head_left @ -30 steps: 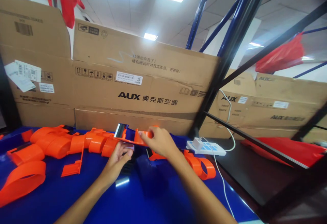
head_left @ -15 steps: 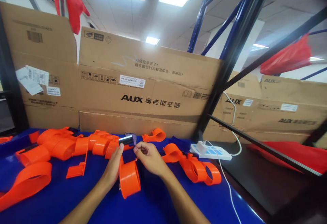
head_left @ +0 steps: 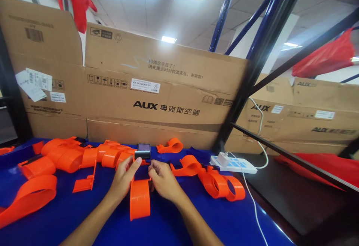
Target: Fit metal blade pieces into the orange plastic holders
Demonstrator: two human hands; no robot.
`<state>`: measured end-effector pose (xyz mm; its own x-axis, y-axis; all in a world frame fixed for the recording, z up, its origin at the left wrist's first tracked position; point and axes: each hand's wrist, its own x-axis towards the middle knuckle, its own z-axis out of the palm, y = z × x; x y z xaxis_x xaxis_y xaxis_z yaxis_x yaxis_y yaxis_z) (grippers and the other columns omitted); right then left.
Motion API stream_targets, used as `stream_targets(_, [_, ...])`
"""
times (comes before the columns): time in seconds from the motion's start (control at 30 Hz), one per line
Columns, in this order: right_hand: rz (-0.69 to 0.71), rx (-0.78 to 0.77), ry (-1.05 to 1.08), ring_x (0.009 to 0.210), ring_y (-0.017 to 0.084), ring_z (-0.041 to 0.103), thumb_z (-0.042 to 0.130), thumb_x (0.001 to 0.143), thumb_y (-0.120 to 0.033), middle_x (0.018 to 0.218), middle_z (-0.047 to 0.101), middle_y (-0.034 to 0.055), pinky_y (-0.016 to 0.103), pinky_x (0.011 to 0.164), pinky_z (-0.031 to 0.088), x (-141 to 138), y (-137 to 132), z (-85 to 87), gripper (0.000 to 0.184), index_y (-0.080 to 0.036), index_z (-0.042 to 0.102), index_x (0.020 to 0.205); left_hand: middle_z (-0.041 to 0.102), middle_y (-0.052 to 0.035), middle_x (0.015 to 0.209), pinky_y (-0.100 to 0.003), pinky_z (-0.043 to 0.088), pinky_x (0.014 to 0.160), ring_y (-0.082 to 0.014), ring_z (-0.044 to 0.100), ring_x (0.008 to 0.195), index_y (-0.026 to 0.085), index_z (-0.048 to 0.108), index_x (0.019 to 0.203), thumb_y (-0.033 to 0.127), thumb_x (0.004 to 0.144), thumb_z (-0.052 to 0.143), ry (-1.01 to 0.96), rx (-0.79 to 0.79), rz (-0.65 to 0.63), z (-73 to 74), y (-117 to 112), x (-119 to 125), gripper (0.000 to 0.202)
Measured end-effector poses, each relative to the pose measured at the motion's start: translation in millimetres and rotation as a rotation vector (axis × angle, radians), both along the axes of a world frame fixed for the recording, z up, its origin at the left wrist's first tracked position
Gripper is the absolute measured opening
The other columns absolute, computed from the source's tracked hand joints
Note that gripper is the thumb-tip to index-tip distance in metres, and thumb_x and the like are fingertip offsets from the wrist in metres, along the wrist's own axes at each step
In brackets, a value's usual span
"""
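Left hand (head_left: 123, 175) and right hand (head_left: 161, 178), fingers closed, grip one orange band (head_left: 140, 199) by its black toothed end (head_left: 142, 155), curl to the near side. Handling, by appearance: light, springy, probably slick; best held at the stiffer toothed end. Beyond: loose orange loop (head_left: 175, 145), then cardboard (head_left: 168, 131).

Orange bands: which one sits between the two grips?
The central loop, just below the black toothed strip, between left grip and right grip; the other bands sit left, right or farther back.
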<state>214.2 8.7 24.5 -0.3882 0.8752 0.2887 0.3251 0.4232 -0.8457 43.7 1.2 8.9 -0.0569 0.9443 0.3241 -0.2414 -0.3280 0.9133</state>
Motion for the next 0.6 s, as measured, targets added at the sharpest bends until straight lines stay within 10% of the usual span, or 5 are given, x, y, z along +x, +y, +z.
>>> stream_targets(0.3, [-0.128, 0.169, -0.068, 0.062, 0.013, 0.039, 0.042, 0.089, -0.023, 0.064, 0.042, -0.0043, 0.024, 0.055, 0.026, 0.7, 2.7, -0.2, 0.023, -0.022, 0.040, 0.066, 0.076, -0.0054, 0.097, -0.031, 0.050, 0.091, -0.0225, 0.067, 0.094, 0.019, 0.076, 0.103, 0.055, 0.085, 0.073, -0.063, -0.086, -0.038, -4.4, 1.0, 3.5, 0.040])
stream_targets(0.6, [-0.149, 0.135, 0.025, 0.059, 0.012, 0.036, 0.046, 0.090, -0.030, 0.062, 0.040, -0.0041, 0.024, 0.052, 0.025, 2.1, 12.3, -7.8, 0.028, -0.023, 0.038, 0.064, 0.053, 0.0051, 0.062, -0.023, 0.041, 0.054, -0.0112, 0.047, 0.057, 0.020, 0.062, 0.075, 0.061, 0.080, 0.076, -0.156, -0.181, 0.011, -9.4, -3.9, 6.2, 0.044])
